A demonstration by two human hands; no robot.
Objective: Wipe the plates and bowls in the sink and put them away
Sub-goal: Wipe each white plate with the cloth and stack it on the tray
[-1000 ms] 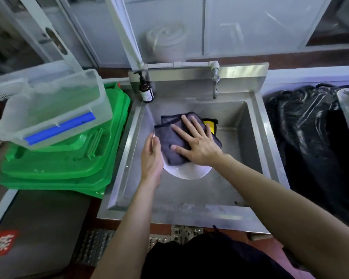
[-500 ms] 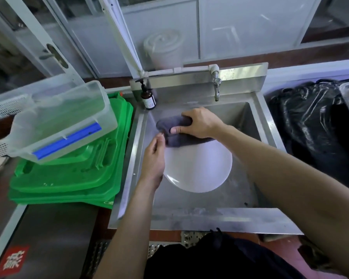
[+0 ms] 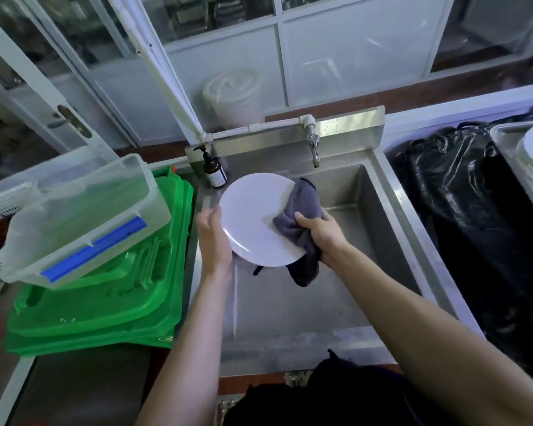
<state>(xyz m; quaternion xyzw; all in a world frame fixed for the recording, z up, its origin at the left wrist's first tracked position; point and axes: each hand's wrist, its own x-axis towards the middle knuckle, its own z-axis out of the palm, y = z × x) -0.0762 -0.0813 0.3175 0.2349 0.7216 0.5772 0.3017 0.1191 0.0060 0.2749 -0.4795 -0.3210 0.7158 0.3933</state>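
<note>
While the white plate (image 3: 254, 218) is held tilted above the sink (image 3: 379, 192) by the left hand (image 3: 213, 241), a grey cloth (image 3: 302, 210) is gripped against its right edge by the right hand (image 3: 322, 233); the label on the brown pump bottle (image 3: 214, 172) beyond the left hand cannot be read.

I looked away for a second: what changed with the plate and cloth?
The round white plate was lifted off the sink floor, tilted up; the left hand holds its left rim. The right hand went from pressing flat to gripping the grey cloth at the right rim. The steel sink stayed put.
</note>
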